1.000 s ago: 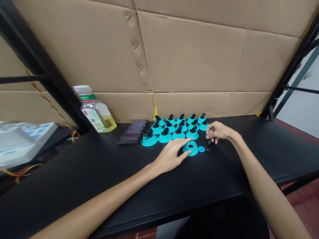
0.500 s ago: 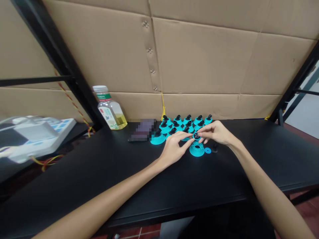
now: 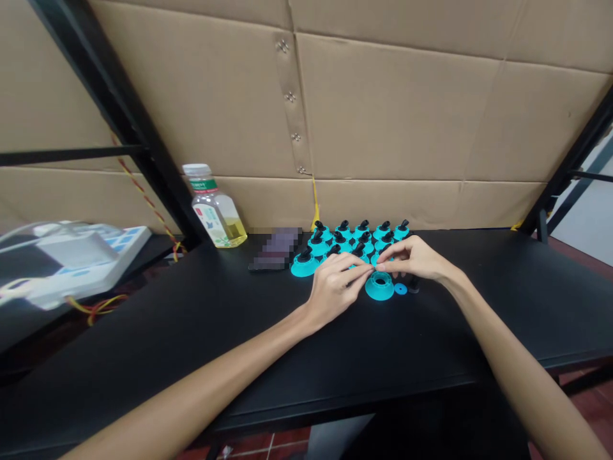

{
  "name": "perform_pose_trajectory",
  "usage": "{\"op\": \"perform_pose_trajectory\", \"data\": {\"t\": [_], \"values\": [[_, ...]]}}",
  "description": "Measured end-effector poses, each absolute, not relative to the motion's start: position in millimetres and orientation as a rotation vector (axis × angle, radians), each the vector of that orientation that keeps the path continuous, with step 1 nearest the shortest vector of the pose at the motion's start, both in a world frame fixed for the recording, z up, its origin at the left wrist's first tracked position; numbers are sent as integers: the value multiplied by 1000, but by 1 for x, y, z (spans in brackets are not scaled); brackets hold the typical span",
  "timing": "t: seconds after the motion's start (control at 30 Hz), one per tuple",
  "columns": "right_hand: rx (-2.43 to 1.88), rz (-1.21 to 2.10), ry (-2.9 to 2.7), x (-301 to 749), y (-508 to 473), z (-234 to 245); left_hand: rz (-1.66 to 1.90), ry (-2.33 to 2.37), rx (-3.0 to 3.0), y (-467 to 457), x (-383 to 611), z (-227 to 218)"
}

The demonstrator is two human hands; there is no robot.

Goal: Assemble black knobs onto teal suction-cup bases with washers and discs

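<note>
- The left hand [image 3: 332,287] and right hand [image 3: 414,260] reach in from the bottom corners, bare forearms resting out over a black table [image 3: 335,358].
- The grip: the left fingertips [image 3: 365,268] and right fingertips [image 3: 383,267] meet, nearly touching, in a small pinch. Anything between them is hidden, so I cannot tell whether they clamp something.
- Just below that pinch lies a teal base [image 3: 380,287], a flanged ring with a round central hole, flat on the table and apparently untouched.
- Just right of it sit a small teal disc [image 3: 401,289] and then a black knob [image 3: 413,285], close together.
- Behind the hands stand rows of teal bases with black knobs [image 3: 364,237], packed closely, each knob tilted. The hands partly cover the front row.
- At the left end of the front row, one assembled base [image 3: 304,264] stands apart from the hands.
- Further left lies a flat dark object [image 3: 275,250], pixelated and too blurred to name.
- Beyond it stands a plastic bottle [image 3: 215,211] with a green label, holding some yellow oil.
- Off the table's left side sits a white box [image 3: 81,255] under clear plastic, with a red-and-yellow cord [image 3: 143,198] nearby.
- Black metal framing [image 3: 110,108] rises against a riveted cardboard wall [image 3: 383,115] at the back.
</note>
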State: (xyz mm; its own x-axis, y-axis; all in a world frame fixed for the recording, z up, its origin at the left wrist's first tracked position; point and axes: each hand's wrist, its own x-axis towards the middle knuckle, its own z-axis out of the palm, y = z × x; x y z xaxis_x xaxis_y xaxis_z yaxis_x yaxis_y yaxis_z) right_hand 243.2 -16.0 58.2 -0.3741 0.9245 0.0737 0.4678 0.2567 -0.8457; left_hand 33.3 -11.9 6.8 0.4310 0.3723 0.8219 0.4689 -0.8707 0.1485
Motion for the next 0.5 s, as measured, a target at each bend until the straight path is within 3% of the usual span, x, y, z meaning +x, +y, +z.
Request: {"op": "perform_pose_trajectory", "data": {"t": [0.3, 0.5], "values": [[-1263, 1162, -2019, 246, -16, 57, -1206, -584, -2491, -9, 30, 7], [-1314, 1078, -2042, 253, -12, 54, -1107, -871, -2583, -8, 33, 1]]}}
